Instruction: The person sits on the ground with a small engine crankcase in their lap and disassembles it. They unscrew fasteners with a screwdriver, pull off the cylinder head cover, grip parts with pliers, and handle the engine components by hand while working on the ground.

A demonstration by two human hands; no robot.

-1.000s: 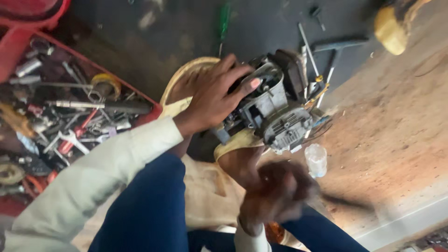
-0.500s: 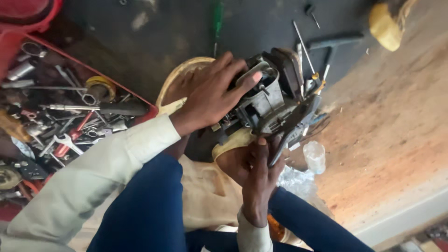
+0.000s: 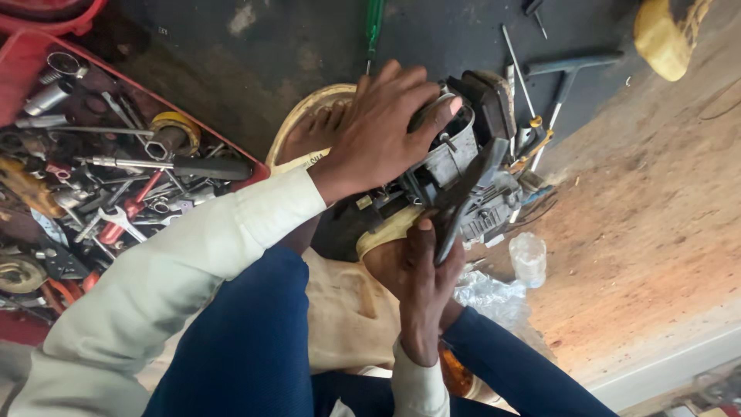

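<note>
Red tray (image 3: pixel 31 58) on the left side of the frame is crammed with tools: spanners, sockets, a long-handled driver, a yellow-rimmed roll, all piled on each other so most of it is hard to tell apart. A small clear cup (image 3: pixel 529 259) stands on the floor right of center; can't tell if anything's in it.

The engine (image 3: pixel 471 166), a small grimy metal block with a black cover on top, sits at center frame on the dark floor, wedged between the person's two bare feet. The left hand (image 3: pixel 382 135) lies on top of it, fingers spread and pressed flat over the casing, thumb tip hooked over the upper edge. The right hand (image 3: pixel 421 282) comes up from the bottom of the frame just below the engine, fingers wrapped tight around the handle of dark pliers (image 3: pixel 463 197), whose nose points up into the engine's side.

Around it: a green screwdriver (image 3: pixel 374 23) at top center, a T-handle wrench (image 3: pixel 567 69) and a thin rod lying upper right, well apart from the hands. A yellow blob-shaped thing (image 3: pixel 660 35) sits in the top right corner. Crumpled clear plastic (image 3: pixel 486 293) lies just beside the right wrist. The left hand covers much of the engine's top.
</note>
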